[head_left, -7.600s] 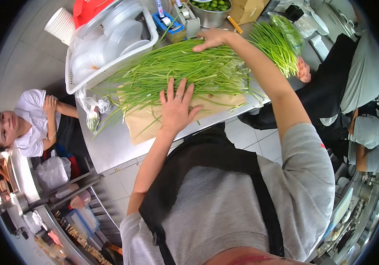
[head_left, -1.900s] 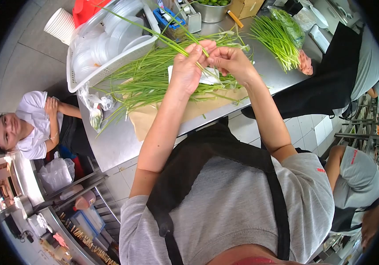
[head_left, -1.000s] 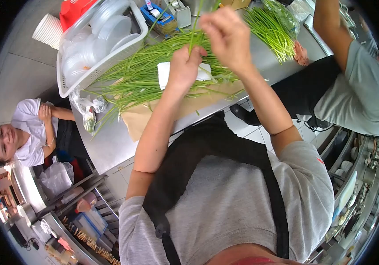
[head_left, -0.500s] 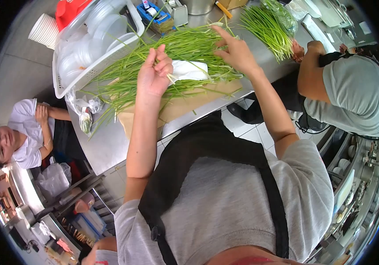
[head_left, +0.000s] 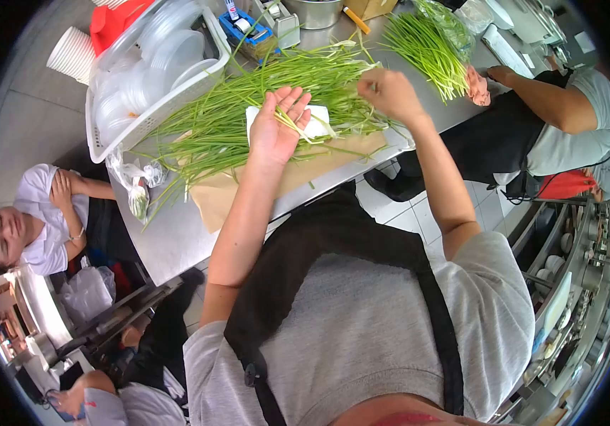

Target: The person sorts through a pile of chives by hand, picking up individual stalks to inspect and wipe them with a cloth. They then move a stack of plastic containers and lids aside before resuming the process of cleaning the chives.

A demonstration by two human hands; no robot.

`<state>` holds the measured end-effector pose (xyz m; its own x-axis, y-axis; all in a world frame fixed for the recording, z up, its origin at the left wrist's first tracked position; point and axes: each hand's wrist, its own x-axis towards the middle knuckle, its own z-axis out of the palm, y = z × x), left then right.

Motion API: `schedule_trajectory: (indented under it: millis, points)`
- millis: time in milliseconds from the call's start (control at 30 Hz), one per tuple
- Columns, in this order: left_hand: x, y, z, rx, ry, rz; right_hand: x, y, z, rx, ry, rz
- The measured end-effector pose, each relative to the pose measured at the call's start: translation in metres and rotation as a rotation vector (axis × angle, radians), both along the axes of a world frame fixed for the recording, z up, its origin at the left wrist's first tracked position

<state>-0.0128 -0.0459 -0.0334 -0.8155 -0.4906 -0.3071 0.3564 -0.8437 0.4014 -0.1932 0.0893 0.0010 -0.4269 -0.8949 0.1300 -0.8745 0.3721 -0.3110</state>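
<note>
A wide, loose heap of long green chives (head_left: 212, 121) with pale ends lies over brown paper (head_left: 219, 195) on the steel table. My left hand (head_left: 280, 128) is palm up above the heap, fingers loosely curled, with a few chive stalks lying across them, pale ends to the right. Behind and below it shows a white sheet or cloth (head_left: 319, 117). My right hand (head_left: 396, 98) hangs over the heap's right end, fingers bent together. Anything between its fingertips is too small to make out.
On the left stands a white basket (head_left: 152, 106) of clear plastic lids. Behind are a blue tape dispenser (head_left: 244, 28) and metal bowl (head_left: 312, 13). A second chive bunch (head_left: 429, 53) lies right, near a co-worker's arm (head_left: 553, 99). Another person (head_left: 49, 213) sits left.
My left hand has turned and opened somewhat, moving right with the stalks. My right hand has gone from a pointing finger to curled fingers, slightly lower. The right co-worker has shifted; another person appears lower left.
</note>
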Motion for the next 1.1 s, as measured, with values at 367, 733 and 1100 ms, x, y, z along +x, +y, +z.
schedule_trajectory:
  millis: [367,733,1100]
  points:
    - [0.001,0.009,-0.002,0.013,-0.042,0.097,-0.025,-0.032,0.168,-1.094,0.141,-0.036]
    - [-0.007,-0.007,0.009,-0.073,0.089,0.058,0.041,-0.043,0.019,-0.595,-1.088,-0.063]
    - [0.004,-0.003,0.044,-0.331,0.036,0.241,0.076,-0.047,0.008,-0.498,-1.254,0.07]
